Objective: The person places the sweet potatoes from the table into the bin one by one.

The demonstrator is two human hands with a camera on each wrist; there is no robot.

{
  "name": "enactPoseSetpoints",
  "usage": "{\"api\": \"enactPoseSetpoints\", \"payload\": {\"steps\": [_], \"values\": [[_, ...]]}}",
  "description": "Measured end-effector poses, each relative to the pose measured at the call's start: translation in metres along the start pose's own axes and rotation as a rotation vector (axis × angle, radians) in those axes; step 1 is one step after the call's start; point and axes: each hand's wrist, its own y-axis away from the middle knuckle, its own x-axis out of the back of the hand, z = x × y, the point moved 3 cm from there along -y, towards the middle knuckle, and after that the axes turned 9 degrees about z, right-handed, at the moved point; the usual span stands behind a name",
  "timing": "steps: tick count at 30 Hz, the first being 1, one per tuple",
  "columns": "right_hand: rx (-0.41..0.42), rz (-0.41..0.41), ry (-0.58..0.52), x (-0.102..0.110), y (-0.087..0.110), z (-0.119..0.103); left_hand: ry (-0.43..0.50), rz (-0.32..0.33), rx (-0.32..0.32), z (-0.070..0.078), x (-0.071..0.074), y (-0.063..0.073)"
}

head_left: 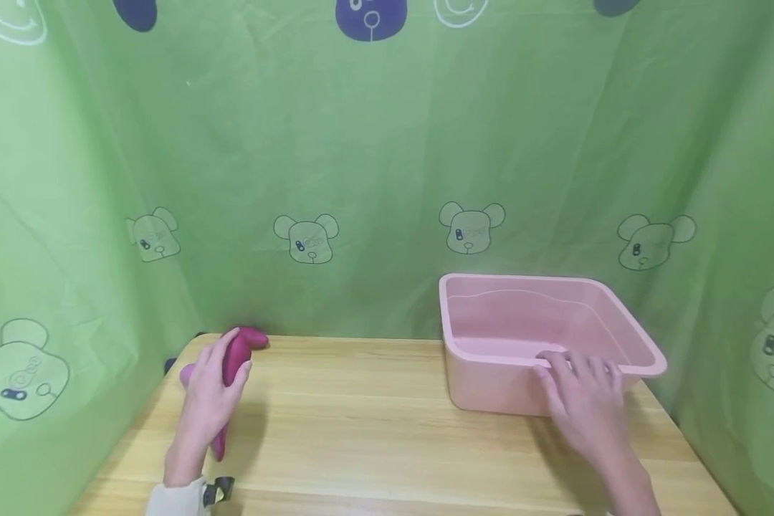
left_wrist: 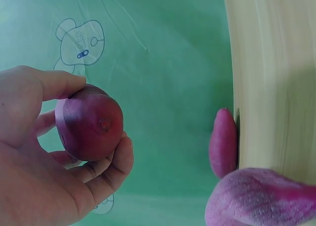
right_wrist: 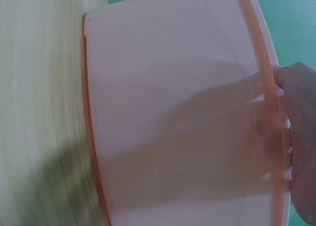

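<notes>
My left hand (head_left: 209,394) holds a dark purple-red sweet potato (left_wrist: 91,124) between thumb and fingers, its rounded end facing the left wrist camera. Beneath that hand, a larger purple sweet potato (left_wrist: 254,196) lies on the table, partly hidden in the head view. A smaller one (head_left: 254,337) lies just beyond, at the table's far left edge. On the right, a pink plastic bin (head_left: 490,383) stands on the table. My right hand (head_left: 587,401) grips its near rim, fingers over the inside and thumb on the outer wall.
The light wooden table (head_left: 355,430) meets a green curtain (head_left: 387,165) printed with bear faces at the back, and the curtain hangs on both sides too. A small black object (head_left: 219,491) is at the left sleeve cuff.
</notes>
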Motion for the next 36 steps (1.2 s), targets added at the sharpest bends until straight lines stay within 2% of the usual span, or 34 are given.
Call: {"api": "enactPoseSetpoints", "payload": {"steps": [6, 18, 29, 36], "values": [[0.004, -0.003, 0.009, -0.001, -0.001, 0.001, 0.024, 0.007, -0.013, 0.01, -0.006, -0.002], [0.007, -0.013, 0.016, 0.0, -0.001, 0.001, 0.043, -0.02, -0.016, 0.027, -0.013, -0.012], [0.027, -0.005, 0.016, 0.0, -0.001, 0.004, 0.059, -0.045, -0.018, 0.035, -0.02, -0.018], [0.044, 0.013, 0.013, 0.001, -0.003, 0.008, 0.074, -0.025, -0.038, 0.04, -0.022, -0.02]]}}
